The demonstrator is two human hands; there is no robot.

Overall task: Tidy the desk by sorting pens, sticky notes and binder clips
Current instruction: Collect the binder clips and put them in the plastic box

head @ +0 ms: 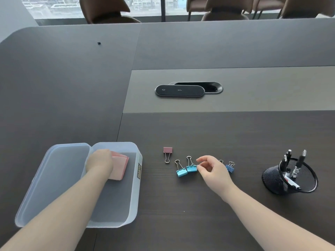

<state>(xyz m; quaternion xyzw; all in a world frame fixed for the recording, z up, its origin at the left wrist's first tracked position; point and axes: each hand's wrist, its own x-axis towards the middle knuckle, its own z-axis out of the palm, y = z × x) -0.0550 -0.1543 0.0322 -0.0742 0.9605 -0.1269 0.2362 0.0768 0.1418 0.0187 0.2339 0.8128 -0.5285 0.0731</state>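
Observation:
My left hand (99, 163) is inside the translucent plastic box (135, 187), closed over a pink pad of sticky notes (120, 165) that rests on the box floor. My right hand (211, 169) hovers over a row of binder clips, thumb and forefinger apart, touching the end of a light-blue clip (191, 168). A second light-blue clip (181, 172) lies to its left, a pink clip (167, 150) beyond that. A darker blue clip (230, 167) lies right of the hand; another is mostly hidden behind it. Pens (294, 165) stand in a black mesh cup (272, 178).
The box's lid (54, 178) lies open flat to the left, joined to the box. A black oval cable hatch (180, 90) sits mid-table. A tiny black speck (99, 43) lies far left. Brown chairs (107, 9) stand beyond the table's far edge.

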